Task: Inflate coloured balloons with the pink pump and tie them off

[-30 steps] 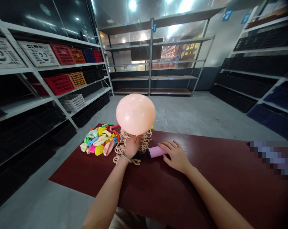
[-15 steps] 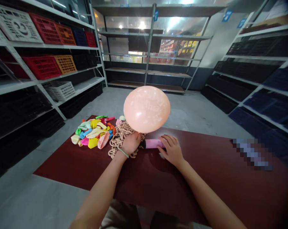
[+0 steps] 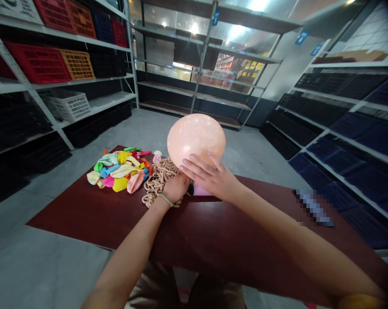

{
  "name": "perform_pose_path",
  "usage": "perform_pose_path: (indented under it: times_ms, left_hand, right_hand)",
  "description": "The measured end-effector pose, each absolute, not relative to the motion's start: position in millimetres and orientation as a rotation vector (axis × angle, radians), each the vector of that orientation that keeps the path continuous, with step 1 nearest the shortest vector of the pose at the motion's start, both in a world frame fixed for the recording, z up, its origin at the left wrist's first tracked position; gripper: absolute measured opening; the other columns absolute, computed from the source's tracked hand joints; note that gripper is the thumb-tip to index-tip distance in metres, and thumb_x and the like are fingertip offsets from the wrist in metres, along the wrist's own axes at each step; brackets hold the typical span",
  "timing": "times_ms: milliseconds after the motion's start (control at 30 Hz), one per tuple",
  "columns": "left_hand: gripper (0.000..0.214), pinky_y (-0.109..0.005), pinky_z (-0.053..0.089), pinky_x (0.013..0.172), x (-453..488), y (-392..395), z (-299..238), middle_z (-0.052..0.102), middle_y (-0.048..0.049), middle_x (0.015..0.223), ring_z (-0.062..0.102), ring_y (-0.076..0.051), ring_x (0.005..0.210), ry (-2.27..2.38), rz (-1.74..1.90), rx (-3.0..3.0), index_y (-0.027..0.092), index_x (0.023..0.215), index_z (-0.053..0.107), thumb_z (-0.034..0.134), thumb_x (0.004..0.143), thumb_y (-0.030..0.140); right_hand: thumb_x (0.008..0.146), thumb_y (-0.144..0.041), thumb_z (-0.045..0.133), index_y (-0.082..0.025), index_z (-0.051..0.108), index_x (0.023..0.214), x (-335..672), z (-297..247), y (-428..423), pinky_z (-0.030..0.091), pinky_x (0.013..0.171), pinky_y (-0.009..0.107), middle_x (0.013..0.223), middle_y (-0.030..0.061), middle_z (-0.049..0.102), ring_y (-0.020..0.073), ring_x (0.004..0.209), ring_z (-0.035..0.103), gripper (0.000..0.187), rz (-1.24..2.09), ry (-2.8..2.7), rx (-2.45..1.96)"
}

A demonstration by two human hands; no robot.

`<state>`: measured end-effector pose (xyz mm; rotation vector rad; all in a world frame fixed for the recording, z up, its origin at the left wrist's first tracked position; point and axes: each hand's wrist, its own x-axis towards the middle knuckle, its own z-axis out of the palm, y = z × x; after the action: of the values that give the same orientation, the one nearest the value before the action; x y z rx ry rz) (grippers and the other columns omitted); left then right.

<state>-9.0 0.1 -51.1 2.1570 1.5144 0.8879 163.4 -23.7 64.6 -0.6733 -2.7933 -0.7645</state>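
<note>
A large peach balloon [image 3: 195, 143] stands inflated above the table. My left hand [image 3: 176, 187] rests among a heap of tan linked balloons [image 3: 158, 182] and seems to grip the balloon's neck, which is hidden in my fingers. My right hand [image 3: 211, 174] lies with spread fingers on the balloon's lower right side. Under that hand, a pink hand pump [image 3: 201, 190] with a black end is mostly hidden. To the left lies a pile of uninflated multicoloured balloons [image 3: 118, 171].
The dark red table [image 3: 84, 219] has a pixelated object [image 3: 313, 208] on its right side. Metal shelves with red, orange and white crates [image 3: 39, 62] stand left, more shelves stand ahead, and black and blue crates fill the right. Concrete floor surrounds the table.
My right hand has left the pink pump and moved up onto the balloon. The view has tilted and turned, so the table sits lower and further left.
</note>
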Motion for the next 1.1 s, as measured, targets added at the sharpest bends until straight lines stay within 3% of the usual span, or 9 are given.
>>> perform_pose_path:
  times_ms: [100, 300, 500, 667, 867, 1100]
  left_hand:
    - [0.027, -0.033, 0.048, 0.076, -9.3, 0.8, -52.6, 0.068, -0.0158, 0.088, 0.066, -0.025, 0.079, 1.504, 0.899, 2.209, 0.014, 0.089, 0.062, 0.040, 0.098, 0.026]
    - [0.036, -0.031, 0.047, 0.072, -6.2, -0.4, -51.9, 0.068, -0.0131, 0.083, 0.066, -0.024, 0.075, 1.646, 0.699, 2.220, 0.017, 0.095, 0.060, 0.033, 0.101, 0.040]
    - [0.034, -0.029, 0.046, 0.072, -4.4, -4.1, -44.7, 0.068, -0.0132, 0.083, 0.067, -0.023, 0.076, 1.615, 0.658, 2.209, 0.015, 0.099, 0.060, 0.034, 0.101, 0.037]
    - [0.035, -0.030, 0.046, 0.071, -2.9, -5.3, -40.7, 0.069, -0.0151, 0.086, 0.067, -0.024, 0.077, 1.627, 0.632, 2.230, 0.014, 0.100, 0.061, 0.033, 0.101, 0.035]
    - [0.040, -0.030, 0.045, 0.073, -3.5, -6.8, -37.5, 0.069, -0.0139, 0.090, 0.067, -0.024, 0.080, 1.603, 0.638, 2.251, 0.016, 0.099, 0.062, 0.026, 0.102, 0.033]
    - [0.038, -0.030, 0.044, 0.074, -6.8, -2.5, -43.1, 0.067, -0.0096, 0.083, 0.062, -0.022, 0.077, 1.440, 0.882, 2.101, 0.019, 0.085, 0.060, 0.030, 0.102, 0.035]
  right_hand:
    - [0.096, -0.015, 0.043, -0.031, 0.029, 0.153, 146.3, 63.9, -14.5, 0.016, 0.123, 0.054, 0.157, -0.0039, 0.035, 0.0222, 0.149, 0.021, 0.061, -0.816, -2.863, -0.633]
    - [0.090, -0.029, 0.060, -0.017, 0.044, 0.144, 155.7, 45.2, 10.1, 0.010, 0.122, 0.058, 0.152, 0.0073, 0.043, 0.0308, 0.146, 0.026, 0.058, -0.854, -2.875, -0.761]
    - [0.089, -0.027, 0.061, -0.029, 0.052, 0.137, 165.5, 23.8, 10.9, 0.007, 0.118, 0.069, 0.154, 0.0040, 0.041, 0.0313, 0.146, 0.027, 0.049, -0.795, -2.760, -0.912]
    - [0.092, -0.020, 0.056, -0.031, 0.055, 0.135, 161.3, 10.2, 16.1, 0.003, 0.118, 0.069, 0.155, 0.0011, 0.041, 0.0287, 0.148, 0.023, 0.044, -0.773, -2.704, -0.891]
    - [0.095, -0.026, 0.055, -0.032, 0.059, 0.130, 164.9, 0.6, 27.0, -0.002, 0.117, 0.069, 0.155, 0.0006, 0.040, 0.0269, 0.148, 0.024, 0.036, -0.746, -2.638, -0.862]
    - [0.097, -0.024, 0.050, -0.031, 0.060, 0.127, 171.1, -2.8, 35.1, 0.002, 0.119, 0.066, 0.150, -0.0029, 0.047, 0.0245, 0.147, 0.027, 0.032, -0.759, -2.599, -0.814]
